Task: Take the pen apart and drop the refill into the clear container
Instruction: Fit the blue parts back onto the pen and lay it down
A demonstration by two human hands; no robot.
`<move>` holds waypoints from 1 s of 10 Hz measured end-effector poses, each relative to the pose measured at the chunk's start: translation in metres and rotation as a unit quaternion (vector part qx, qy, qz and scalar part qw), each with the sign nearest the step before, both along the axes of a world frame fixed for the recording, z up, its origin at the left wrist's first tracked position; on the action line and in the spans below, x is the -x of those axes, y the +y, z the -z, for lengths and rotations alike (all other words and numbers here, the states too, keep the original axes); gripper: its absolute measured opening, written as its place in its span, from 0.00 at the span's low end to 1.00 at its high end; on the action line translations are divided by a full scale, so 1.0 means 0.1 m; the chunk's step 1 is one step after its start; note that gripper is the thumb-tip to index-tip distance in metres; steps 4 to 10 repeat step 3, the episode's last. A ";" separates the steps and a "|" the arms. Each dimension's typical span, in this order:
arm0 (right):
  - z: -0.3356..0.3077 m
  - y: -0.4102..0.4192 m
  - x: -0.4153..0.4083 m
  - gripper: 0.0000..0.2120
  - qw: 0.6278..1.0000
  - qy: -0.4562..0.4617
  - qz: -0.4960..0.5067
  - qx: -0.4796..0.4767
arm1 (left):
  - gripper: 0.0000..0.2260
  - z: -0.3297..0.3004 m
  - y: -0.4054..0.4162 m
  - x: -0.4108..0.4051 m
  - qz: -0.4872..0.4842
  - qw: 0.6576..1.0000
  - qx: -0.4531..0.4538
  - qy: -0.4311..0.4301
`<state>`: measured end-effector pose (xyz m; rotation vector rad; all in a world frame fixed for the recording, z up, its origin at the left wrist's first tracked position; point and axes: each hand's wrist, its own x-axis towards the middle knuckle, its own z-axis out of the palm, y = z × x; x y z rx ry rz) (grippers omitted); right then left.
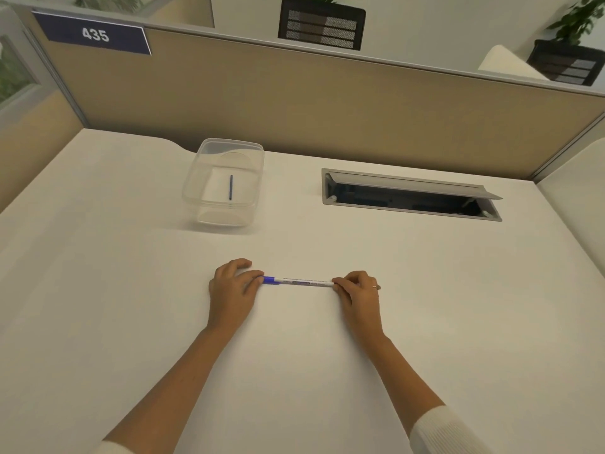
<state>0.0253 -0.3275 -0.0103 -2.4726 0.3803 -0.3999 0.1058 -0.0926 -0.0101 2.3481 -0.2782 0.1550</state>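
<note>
A white pen [299, 281] with a blue cap lies crosswise just above the white desk, held at both ends. My left hand [233, 291] pinches the blue cap end. At the opposite end, my right hand [358, 294], with a ring on one finger, grips the white tip, which its fingers hide. Further back and to the left stands the clear container [196, 191], open on top. A thin dark blue refill [230, 187] lies on its floor.
An open cable hatch [409, 195] with a raised grey flap is sunk into the desk at the back right. A beige partition [294, 103] with a "435" sign closes the far edge. White desk surface [131, 290] surrounds the hands.
</note>
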 end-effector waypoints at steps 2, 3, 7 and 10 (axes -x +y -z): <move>-0.01 0.00 0.02 0.10 1.000 -0.012 -0.002 -0.016 | 0.07 0.00 0.00 0.04 0.003 1.000 -0.020 -0.012; -0.04 0.00 0.02 0.13 0.999 0.001 0.009 -0.039 | 0.09 -0.02 0.02 0.03 0.005 1.000 -0.016 -0.003; -0.04 0.00 0.02 0.13 0.999 0.001 0.009 -0.039 | 0.09 -0.02 0.02 0.03 0.005 1.000 -0.016 -0.003; -0.04 0.00 0.02 0.13 0.999 0.001 0.009 -0.039 | 0.09 -0.02 0.02 0.03 0.005 1.000 -0.016 -0.003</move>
